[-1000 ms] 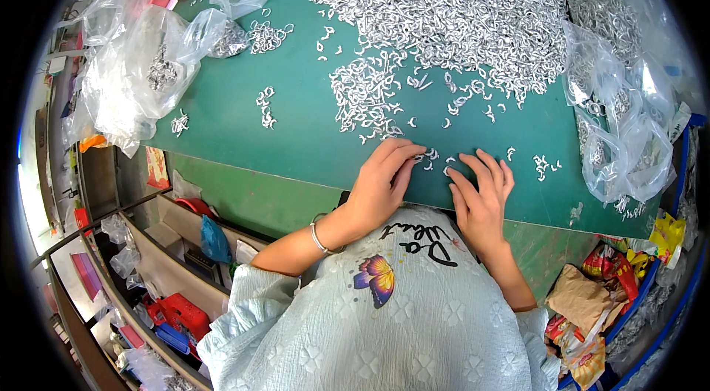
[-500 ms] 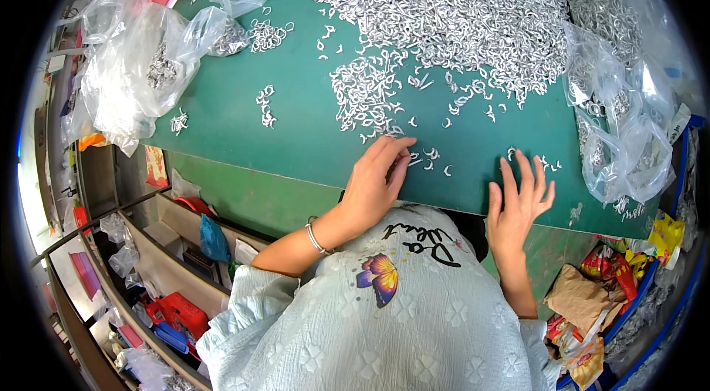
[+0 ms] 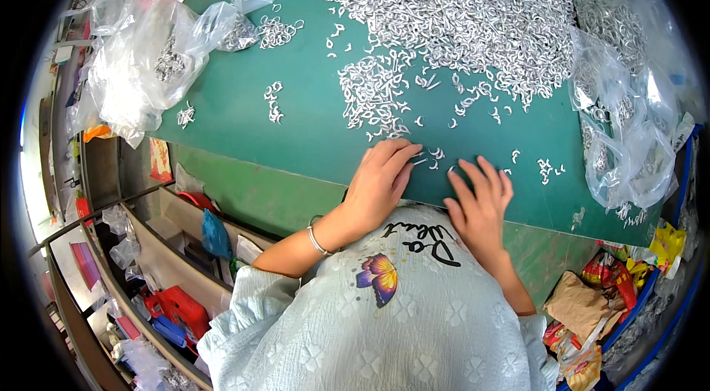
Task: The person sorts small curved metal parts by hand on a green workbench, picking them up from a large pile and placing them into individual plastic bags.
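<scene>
Small silvery curved metal pieces, some like little hooks, are spread over the green table. A smaller patch of them [image 3: 373, 91] lies just beyond my left hand [image 3: 376, 182]. That hand rests at the near edge, fingers bent and drawn together; what is between the fingertips is hidden. Beside its fingertips are a few loose curved pieces [image 3: 436, 156]. My right hand [image 3: 482, 206] lies to the right with its fingers apart, the tips on the tabletop by a small piece [image 3: 452, 167]. A little cluster of pieces [image 3: 546, 169] sits farther right.
A big heap of the same pieces [image 3: 451, 14] covers the far middle. Clear plastic bags with metal parts stand at the left [image 3: 140, 65] and right [image 3: 629, 132]. Small ring-like parts [image 3: 277, 32] lie left of centre. Below the left edge are open drawers [image 3: 177, 250].
My right hand has moved left, away from the small cluster and closer to my left hand. My left hand stays nearly in place. The view has shifted slightly.
</scene>
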Action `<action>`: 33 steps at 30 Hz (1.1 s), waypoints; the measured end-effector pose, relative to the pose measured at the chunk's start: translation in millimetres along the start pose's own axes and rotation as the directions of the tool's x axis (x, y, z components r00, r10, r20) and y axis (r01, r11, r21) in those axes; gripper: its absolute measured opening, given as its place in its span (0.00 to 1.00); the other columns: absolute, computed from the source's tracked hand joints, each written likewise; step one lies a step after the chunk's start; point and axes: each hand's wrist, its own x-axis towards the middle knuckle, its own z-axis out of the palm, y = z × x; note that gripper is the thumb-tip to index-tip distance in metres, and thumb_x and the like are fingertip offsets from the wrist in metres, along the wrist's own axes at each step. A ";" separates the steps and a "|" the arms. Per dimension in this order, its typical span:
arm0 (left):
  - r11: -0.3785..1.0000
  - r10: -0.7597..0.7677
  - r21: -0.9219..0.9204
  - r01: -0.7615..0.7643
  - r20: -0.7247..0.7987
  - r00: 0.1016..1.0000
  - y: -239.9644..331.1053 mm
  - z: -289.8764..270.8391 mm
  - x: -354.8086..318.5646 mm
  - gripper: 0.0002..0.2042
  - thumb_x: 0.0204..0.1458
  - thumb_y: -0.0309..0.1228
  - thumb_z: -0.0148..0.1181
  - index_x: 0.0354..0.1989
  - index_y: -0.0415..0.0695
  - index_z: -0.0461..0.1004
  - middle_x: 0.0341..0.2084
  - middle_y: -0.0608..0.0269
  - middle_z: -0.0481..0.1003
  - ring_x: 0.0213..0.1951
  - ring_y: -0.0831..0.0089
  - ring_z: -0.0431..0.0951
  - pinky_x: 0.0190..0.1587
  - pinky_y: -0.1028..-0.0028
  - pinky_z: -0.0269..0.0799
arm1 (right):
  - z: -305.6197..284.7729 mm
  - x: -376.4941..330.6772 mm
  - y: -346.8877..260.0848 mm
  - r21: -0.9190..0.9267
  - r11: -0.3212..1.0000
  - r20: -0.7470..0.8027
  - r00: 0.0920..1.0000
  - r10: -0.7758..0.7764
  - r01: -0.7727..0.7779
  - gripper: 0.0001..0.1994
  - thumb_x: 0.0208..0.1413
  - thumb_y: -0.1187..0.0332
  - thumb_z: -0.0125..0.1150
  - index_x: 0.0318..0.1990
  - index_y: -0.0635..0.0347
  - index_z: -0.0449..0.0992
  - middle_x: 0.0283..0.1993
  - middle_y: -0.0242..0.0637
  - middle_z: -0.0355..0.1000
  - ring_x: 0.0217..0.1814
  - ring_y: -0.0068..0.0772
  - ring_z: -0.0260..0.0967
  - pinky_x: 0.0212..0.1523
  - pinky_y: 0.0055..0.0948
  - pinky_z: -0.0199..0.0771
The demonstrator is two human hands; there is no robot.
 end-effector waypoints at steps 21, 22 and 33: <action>0.974 0.096 0.205 -0.091 -0.015 0.995 -8.8 3.8 0.3 0.08 0.44 0.22 0.65 0.34 0.40 0.75 0.38 0.59 0.69 0.41 0.61 0.68 0.41 0.65 0.62 | -3.3 31.0 3.0 -0.058 0.998 0.080 0.997 0.005 -0.001 0.20 0.53 0.68 0.61 0.54 0.62 0.71 0.62 0.38 0.62 0.68 0.47 0.52 0.64 0.52 0.48; 0.977 0.101 0.193 -0.096 -0.018 0.995 -8.8 4.9 -1.1 0.08 0.44 0.22 0.65 0.34 0.40 0.75 0.38 0.59 0.69 0.41 0.61 0.68 0.40 0.65 0.62 | -2.9 28.5 7.9 -0.023 1.000 0.046 0.999 0.011 -0.010 0.21 0.53 0.68 0.60 0.55 0.62 0.70 0.63 0.37 0.62 0.68 0.47 0.52 0.64 0.53 0.48; 0.982 0.123 0.143 -0.120 -0.015 0.992 -3.5 14.9 -3.8 0.10 0.44 0.22 0.65 0.36 0.41 0.75 0.35 0.61 0.70 0.38 0.63 0.70 0.38 0.67 0.60 | -11.5 27.1 3.7 -0.052 0.998 0.236 0.972 -0.021 0.034 0.25 0.53 0.65 0.61 0.59 0.58 0.68 0.69 0.31 0.56 0.73 0.43 0.47 0.65 0.62 0.40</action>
